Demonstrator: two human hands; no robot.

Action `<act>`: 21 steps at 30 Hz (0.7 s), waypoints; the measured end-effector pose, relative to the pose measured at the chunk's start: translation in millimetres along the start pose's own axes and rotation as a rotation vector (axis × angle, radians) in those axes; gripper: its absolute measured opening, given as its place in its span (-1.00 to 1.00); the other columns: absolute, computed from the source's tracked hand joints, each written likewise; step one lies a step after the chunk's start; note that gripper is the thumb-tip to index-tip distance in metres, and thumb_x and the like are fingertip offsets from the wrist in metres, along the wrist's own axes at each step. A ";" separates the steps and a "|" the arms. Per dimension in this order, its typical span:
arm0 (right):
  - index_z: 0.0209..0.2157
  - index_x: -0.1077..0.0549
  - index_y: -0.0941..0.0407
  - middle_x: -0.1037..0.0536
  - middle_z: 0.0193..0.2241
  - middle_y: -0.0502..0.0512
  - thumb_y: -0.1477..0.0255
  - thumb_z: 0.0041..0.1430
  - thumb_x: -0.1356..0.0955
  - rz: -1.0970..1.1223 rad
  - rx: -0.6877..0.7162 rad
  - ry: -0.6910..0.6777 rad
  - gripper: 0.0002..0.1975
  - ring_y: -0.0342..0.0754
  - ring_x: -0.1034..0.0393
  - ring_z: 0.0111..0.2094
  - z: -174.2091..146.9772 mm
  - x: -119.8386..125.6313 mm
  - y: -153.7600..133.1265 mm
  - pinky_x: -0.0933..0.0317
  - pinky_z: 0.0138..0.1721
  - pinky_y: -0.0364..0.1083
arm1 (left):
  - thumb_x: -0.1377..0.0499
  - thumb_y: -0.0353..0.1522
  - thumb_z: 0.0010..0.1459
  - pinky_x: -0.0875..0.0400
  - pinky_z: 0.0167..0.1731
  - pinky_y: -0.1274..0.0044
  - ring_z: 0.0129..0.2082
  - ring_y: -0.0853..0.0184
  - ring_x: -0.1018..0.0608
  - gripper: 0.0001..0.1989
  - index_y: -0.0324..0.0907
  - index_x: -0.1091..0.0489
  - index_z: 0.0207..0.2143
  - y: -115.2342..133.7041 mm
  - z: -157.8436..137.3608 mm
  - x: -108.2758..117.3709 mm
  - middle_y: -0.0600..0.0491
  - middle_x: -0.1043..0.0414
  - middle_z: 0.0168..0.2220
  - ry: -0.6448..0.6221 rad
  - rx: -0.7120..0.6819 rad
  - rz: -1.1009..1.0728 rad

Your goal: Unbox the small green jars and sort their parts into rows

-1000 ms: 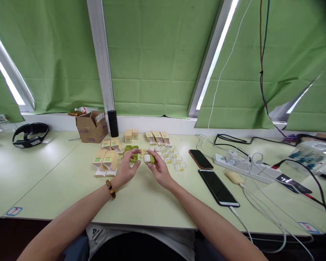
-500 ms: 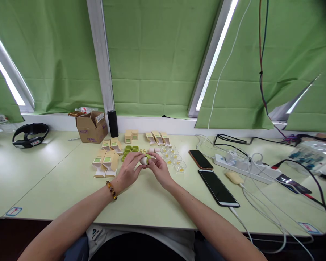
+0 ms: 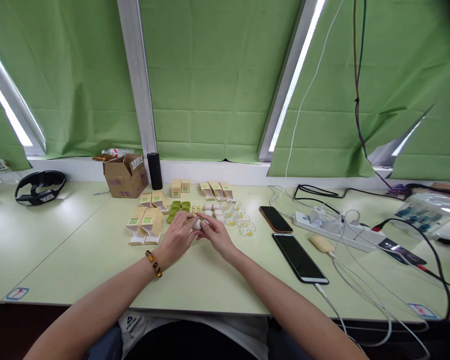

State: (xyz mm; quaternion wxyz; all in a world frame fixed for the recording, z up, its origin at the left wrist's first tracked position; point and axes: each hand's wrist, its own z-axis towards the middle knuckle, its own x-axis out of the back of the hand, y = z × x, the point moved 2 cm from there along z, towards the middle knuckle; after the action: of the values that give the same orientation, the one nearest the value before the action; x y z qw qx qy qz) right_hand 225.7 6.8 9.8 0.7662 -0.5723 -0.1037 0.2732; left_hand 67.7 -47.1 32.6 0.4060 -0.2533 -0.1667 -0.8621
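Note:
Between my two hands is a small white rounded piece (image 3: 197,224), held just above the table at its middle. My left hand (image 3: 178,236) pinches it from the left, and my right hand (image 3: 217,237) has its fingers closed on the right side. My fingers cover much of the piece. Just beyond them sit several green cups (image 3: 175,210), small yellow pieces (image 3: 196,208) and pale pinkish-white blocks (image 3: 216,206). Clear plastic cups (image 3: 248,229) with yellow spots inside stand right of my right hand. Open kraft boxes (image 3: 152,222) are left of my left hand.
More kraft boxes (image 3: 216,190) stand at the back, near a black cylinder (image 3: 155,171) and a cardboard carton (image 3: 125,176). Rightward lie two phones (image 3: 300,257), a power strip (image 3: 322,227) and tangled cables. A black headset (image 3: 40,188) is far left.
Both hands have drawn closer together around the white piece and dipped slightly. The green part visible on it before is now mostly covered. More pale blocks show behind my right fingers.

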 end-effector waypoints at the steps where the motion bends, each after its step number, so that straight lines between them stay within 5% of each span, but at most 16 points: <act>1: 0.20 -0.51 0.03 -0.64 -0.31 0.05 0.02 0.25 -0.43 -0.050 0.005 0.010 -0.41 -0.08 -0.53 -0.38 -0.4 0.5 -0.4 -0.54 -0.25 0.02 | -0.22 -0.40 0.34 -0.52 -0.02 0.21 -0.01 0.09 -0.49 -0.70 -0.12 -0.41 0.11 -0.5 -0.3 -0.4 -0.12 -0.43 -0.05 -0.004 -0.001 0.001; 11: 0.25 -0.47 0.09 -0.68 -0.32 0.08 0.21 0.46 -0.23 -0.585 0.119 0.105 -0.53 -0.04 -0.59 -0.39 -10.7 -0.6 -9.0 -0.49 -0.24 -0.02 | -0.19 -0.41 0.36 -0.52 0.02 0.24 0.00 0.11 -0.50 -0.72 -0.16 -0.38 0.11 2.4 0.4 1.2 -0.13 -0.43 -0.03 -0.104 -0.011 -0.026; 21: 0.21 -0.50 0.16 -0.63 -0.43 0.07 0.26 0.45 -0.20 -0.606 0.109 0.126 -0.52 -0.05 -0.56 -0.43 -10.5 -2.3 -11.1 -0.45 -0.31 -0.08 | -0.11 -0.45 0.38 -0.50 0.12 0.17 0.10 0.09 -0.46 -0.70 -0.17 -0.32 0.14 4.0 -0.5 -5.1 -0.17 -0.39 0.06 -0.125 0.013 -0.077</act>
State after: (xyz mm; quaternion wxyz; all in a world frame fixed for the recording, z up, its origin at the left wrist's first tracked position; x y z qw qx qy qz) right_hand 232.1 -5.2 17.2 0.8471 -0.4893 -0.2073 0.0014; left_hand 73.5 -46.7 29.7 0.3630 -0.2974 -0.2067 -0.8585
